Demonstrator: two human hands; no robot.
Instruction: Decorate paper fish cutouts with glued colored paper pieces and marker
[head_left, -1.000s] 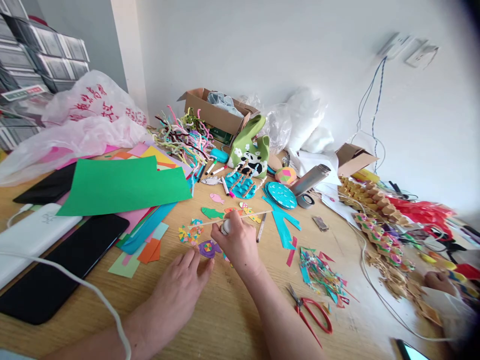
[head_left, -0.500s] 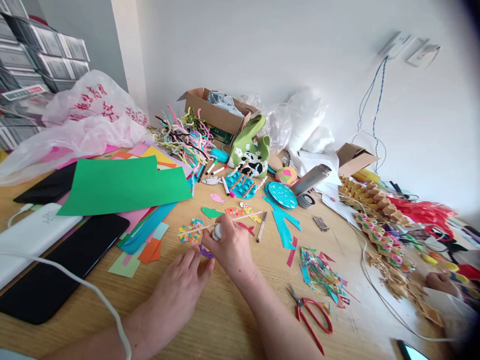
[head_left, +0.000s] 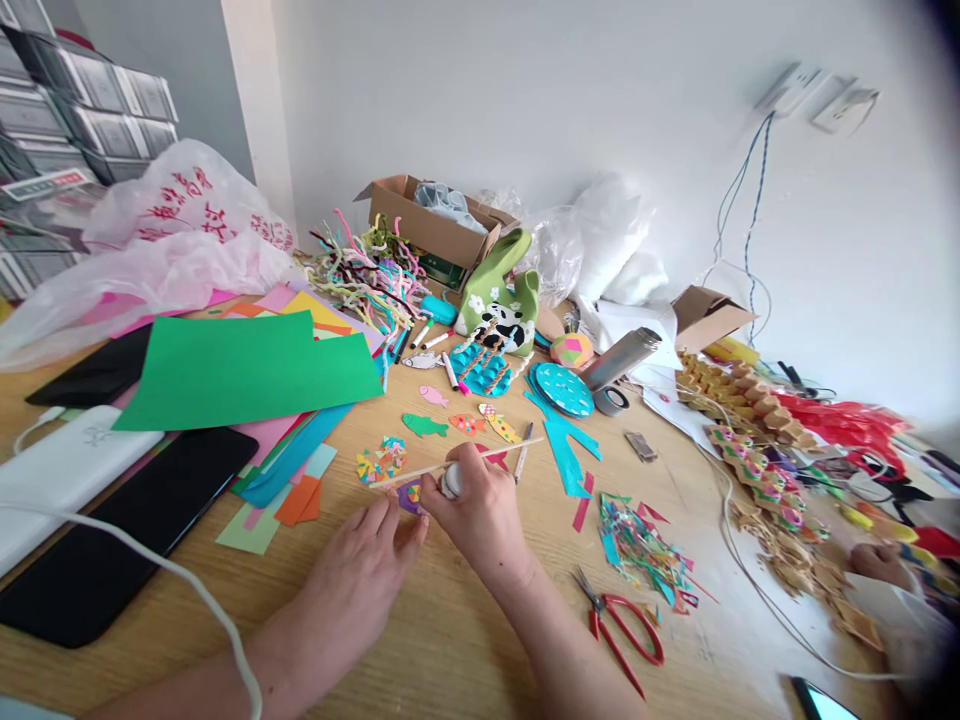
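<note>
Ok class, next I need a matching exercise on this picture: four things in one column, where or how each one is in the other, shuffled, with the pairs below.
Column one
1. right hand
2. left hand
3. scissors
4. green sheet

Column two
A. has red handles
B. lies on top of other coloured paper
C. grips a thin stick
D. is palm down, next to the purple paper fish, with no stick in it

Pairs: 1-C, 2-D, 3-A, 4-B
</note>
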